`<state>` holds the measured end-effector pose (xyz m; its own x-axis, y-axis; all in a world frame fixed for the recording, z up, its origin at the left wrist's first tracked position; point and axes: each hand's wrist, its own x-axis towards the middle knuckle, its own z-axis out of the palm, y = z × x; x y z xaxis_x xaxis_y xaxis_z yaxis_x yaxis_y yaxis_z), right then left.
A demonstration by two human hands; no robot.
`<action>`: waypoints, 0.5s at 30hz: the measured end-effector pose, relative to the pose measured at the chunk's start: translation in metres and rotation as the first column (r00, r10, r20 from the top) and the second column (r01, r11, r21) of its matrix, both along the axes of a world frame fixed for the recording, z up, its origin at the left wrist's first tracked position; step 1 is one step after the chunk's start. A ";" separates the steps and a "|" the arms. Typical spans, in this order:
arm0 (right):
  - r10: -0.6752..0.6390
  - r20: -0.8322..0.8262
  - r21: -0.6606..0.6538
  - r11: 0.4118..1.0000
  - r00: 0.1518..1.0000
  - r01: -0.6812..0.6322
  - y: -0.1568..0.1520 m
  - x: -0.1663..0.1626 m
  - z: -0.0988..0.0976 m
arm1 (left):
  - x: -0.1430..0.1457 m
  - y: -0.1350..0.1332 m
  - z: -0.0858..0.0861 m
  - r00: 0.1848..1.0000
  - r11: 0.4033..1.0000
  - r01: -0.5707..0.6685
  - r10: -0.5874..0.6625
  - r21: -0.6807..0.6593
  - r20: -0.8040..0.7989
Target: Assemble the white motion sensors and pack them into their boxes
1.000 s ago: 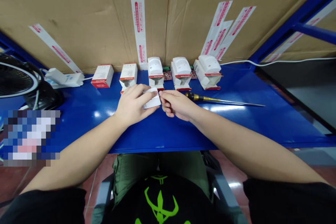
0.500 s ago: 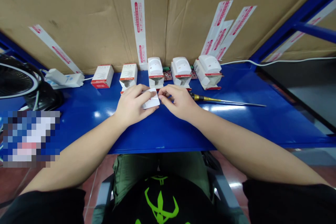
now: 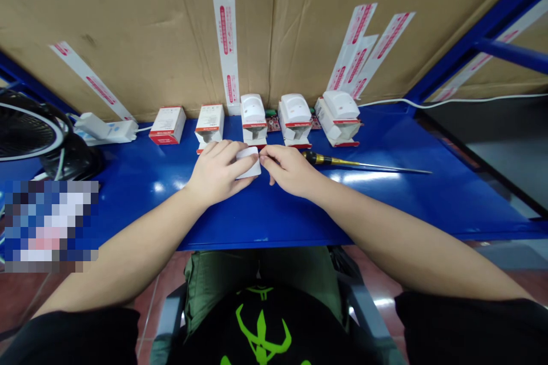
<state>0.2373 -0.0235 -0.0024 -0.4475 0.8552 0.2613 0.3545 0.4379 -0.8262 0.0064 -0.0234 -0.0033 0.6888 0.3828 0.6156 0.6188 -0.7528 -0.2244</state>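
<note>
My left hand is closed around a white plastic detector housing, its flat side facing up and its left part hidden under the fingers. At the housing's right edge, the thumb and index finger of my right hand are pinched together. Whatever lies in that pinch, if anything, is too small to make out. A screwdriver with a black and yellow handle and a long shaft lies just right of my right hand. Behind my hands stands an opened detector box, its flap toward me.
Three open boxes at the back carry white detectors on top. Red circuit boards show between them. A closed box, a power strip and a black fan are on the left. Cardboard backs the blue table.
My left thumb lies further across the housing, which has tilted a little. The right hand has shifted slightly, with its lower fingers now showing below the thumb.
</note>
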 end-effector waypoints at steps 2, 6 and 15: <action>-0.022 -0.005 -0.141 0.990 1.000 0.021 0.000 -0.002 -0.002 | 0.000 0.000 0.000 1.000 1.000 -0.011 0.011 -0.017 -0.010; -0.010 -0.039 -0.172 0.985 0.999 0.003 0.006 0.001 -0.005 | 0.002 0.000 0.002 0.999 0.999 0.035 -0.035 -0.013 0.019; 0.103 -0.109 0.124 0.988 0.989 -0.089 0.014 0.020 0.003 | 0.003 -0.003 0.002 0.983 0.975 0.068 -0.028 -0.211 0.183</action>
<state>0.2574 -0.0093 0.0011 -0.4875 0.7697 0.4122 0.2122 0.5624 -0.7992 0.0091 -0.0264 -0.0012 0.5967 0.4890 0.6363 0.5960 -0.8010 0.0567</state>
